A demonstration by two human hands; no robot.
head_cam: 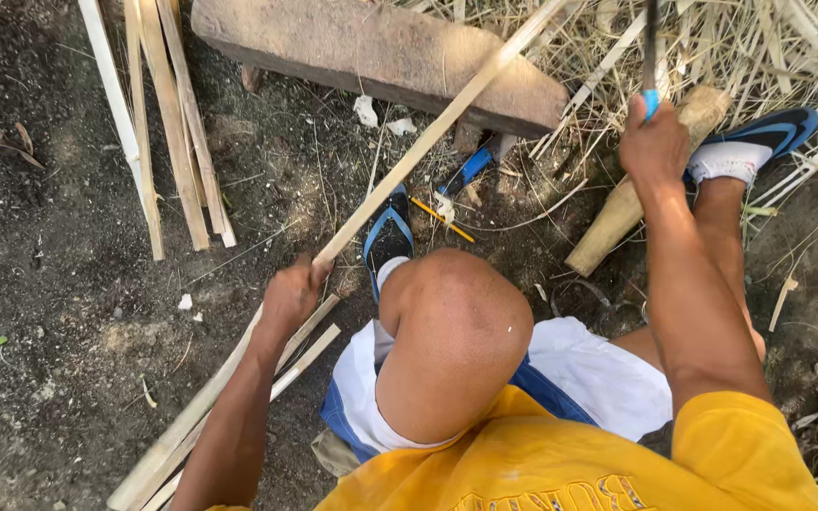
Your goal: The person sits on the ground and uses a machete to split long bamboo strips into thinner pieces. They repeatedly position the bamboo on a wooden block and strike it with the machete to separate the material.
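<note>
Splitting bamboo strips on the ground: one strip in hand, blade up.

Nearest, a few pale finished strips (239,407) lie on the dirt under the left forearm, running toward the bottom edge. The left hand (291,295) is clamped round a long bamboo strip (428,132), which slants up and away across the wooden block (381,52). The right hand (653,144) is closed on a blue-handled blade (650,57), held upright above a rounded log (631,194) by the right foot. Farther off, toward the top-left corner of the ground, a second batch of cut strips (168,123) lies together. Judged from this: several strips are done, the held one is unfinished, and plenty of dry stalks (759,47) sit at top right.
</note>
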